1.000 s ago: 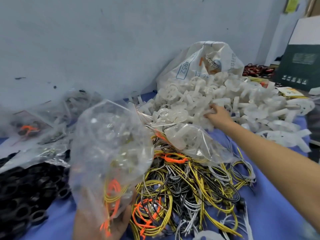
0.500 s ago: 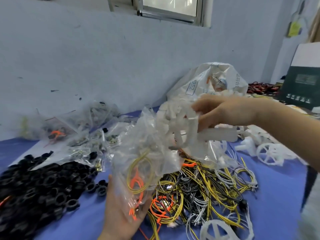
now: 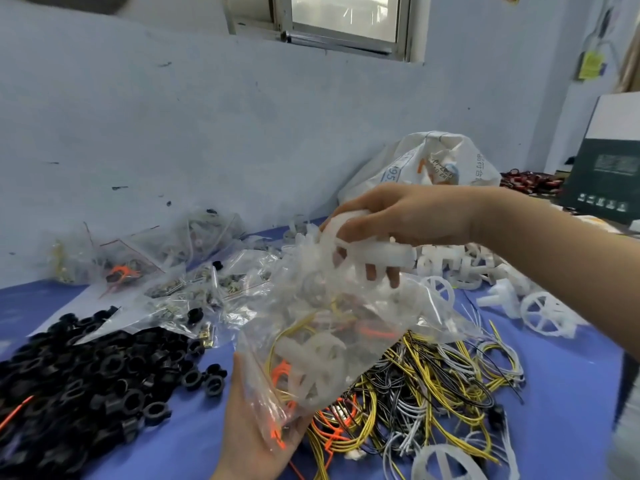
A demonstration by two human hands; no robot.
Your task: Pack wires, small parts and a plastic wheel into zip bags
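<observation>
Above the zip bag (image 3: 332,327) (cradled in left hand (image 3: 256,434)), right hand (image 3: 405,220) gripping wheel (image 3: 374,251).

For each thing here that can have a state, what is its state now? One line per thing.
zip bag: open at the top, holds yellow and orange wires and a white wheel
white wheel part: gripped at the bag mouth, not yet fully in
right hand: grips the white wheel part
left hand: holds the bag from below
window: cannot tell whether open
</observation>
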